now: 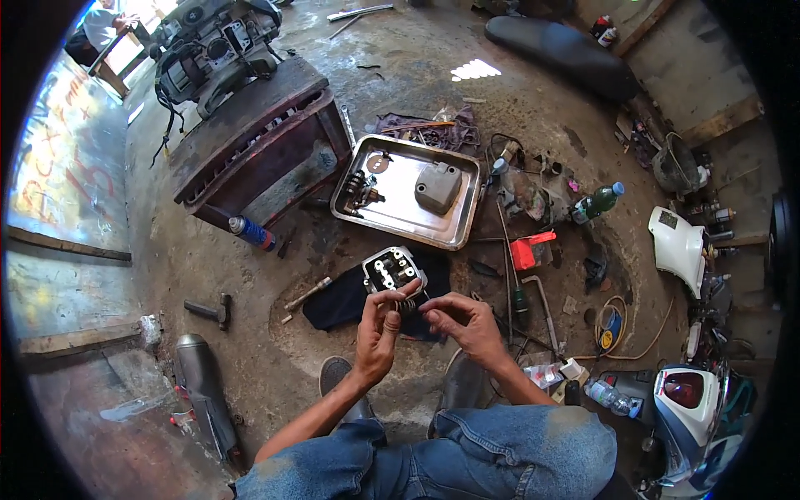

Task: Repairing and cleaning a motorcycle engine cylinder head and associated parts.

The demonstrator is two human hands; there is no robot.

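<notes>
My left hand (380, 335) is closed on a small coil spring (406, 306), held between thumb and fingers above my feet. Close beside it my right hand (468, 323) is pinched at the spring's right end; what sits in its fingertips is too small to make out. Just beyond my fingers lies a metal engine cylinder head (393, 268) on a dark cloth (333, 307). A metal tray (400, 234) stands behind it, bearing a grey engine cover (438, 187), a camshaft-like part (362, 193) and a round sprocket (377, 163).
An engine (218, 52) rests on a dark wooden stand (250, 150) at far left. A hammer (210, 312), spray can (252, 232) and exhaust muffler (204, 387) lie left. Right are a screwdriver (520, 298), red box (532, 249), green bottle (598, 204) and motorcycle (687, 408).
</notes>
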